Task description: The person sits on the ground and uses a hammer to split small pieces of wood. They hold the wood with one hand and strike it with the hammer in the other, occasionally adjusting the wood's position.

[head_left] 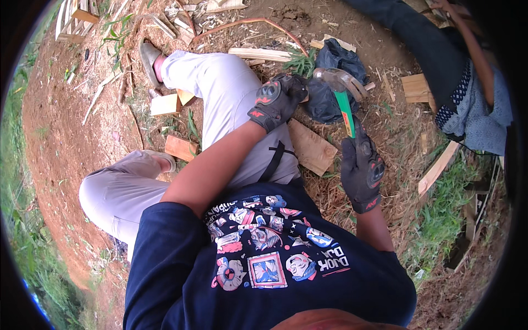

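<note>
My right hand (363, 168), in a black glove, is wrapped round the green handle of a claw hammer (345, 109). The hammer points away from me, its worn metal head over a crumpled black plastic bag (324, 102). Also gloved, my left hand (275, 100) is closed above my thigh, to the left of the bag. A small brown edge shows at its fingertips, but what it holds is mostly hidden. Below that hand, beside my leg, a flat wooden board (312, 147) lies on the ground.
Wood blocks (165, 104) and another block (181, 147) lie near my feet. Split wood strips (259, 54) and shavings litter the ground ahead. A person in dark trousers (410, 33) is at the right, near a wood block (416, 88). A slatted wooden piece (71, 25) stands far left.
</note>
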Tool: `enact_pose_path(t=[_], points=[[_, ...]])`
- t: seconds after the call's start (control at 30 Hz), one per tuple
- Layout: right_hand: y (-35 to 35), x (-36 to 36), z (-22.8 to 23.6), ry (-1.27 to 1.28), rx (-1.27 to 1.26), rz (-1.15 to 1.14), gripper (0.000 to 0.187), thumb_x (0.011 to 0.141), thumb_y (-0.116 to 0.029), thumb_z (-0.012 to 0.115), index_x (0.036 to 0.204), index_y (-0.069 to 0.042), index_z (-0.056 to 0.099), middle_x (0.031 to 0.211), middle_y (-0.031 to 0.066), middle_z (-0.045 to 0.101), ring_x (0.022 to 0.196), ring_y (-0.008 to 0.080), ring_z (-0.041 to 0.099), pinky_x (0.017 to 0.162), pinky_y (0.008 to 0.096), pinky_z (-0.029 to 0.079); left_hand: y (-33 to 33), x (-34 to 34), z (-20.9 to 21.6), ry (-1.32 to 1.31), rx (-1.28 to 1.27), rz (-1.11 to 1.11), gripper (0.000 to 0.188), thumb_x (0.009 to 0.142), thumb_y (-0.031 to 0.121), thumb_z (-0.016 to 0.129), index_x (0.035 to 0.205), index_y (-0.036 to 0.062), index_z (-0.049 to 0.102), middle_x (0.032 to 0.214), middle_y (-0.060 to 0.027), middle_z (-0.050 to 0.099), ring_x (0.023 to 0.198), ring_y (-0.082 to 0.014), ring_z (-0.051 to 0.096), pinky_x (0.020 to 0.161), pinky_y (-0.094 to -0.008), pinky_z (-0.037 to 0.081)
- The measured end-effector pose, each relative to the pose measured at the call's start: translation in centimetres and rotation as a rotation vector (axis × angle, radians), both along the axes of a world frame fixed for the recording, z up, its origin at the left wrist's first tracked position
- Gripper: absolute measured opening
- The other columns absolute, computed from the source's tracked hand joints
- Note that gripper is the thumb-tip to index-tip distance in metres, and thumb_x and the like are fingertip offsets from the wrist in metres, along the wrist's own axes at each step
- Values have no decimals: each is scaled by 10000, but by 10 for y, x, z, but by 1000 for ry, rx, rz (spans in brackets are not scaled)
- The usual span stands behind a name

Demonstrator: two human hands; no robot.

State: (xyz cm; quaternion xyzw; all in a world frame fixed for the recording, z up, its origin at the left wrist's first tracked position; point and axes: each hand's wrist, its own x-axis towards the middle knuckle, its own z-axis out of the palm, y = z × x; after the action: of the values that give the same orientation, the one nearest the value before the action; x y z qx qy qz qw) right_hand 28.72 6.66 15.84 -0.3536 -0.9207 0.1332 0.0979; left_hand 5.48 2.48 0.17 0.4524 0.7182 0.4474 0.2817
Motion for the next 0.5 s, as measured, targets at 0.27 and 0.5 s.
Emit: enact_pose_path(t=[0.27,0.5], points=[[3,10,-25,-34,24,62,426,1056,-208,669,1462,-81,642,1029,213,748,826,390,745,702,475,582,4,2,2,3,-130,-3,192,955,303,718,1026,146,803,1009,-158,779,989,-394,744,855,-509,591],[-4,7,-35,-271,82,89,387,1069,-195,643,1429,-53,654,994,210,745,774,382,733,668,465,572,8,5,-11,56,-99,-34,190,945,301,727,999,140,811,1013,-148,783,979,-376,749,860,-489,592]])
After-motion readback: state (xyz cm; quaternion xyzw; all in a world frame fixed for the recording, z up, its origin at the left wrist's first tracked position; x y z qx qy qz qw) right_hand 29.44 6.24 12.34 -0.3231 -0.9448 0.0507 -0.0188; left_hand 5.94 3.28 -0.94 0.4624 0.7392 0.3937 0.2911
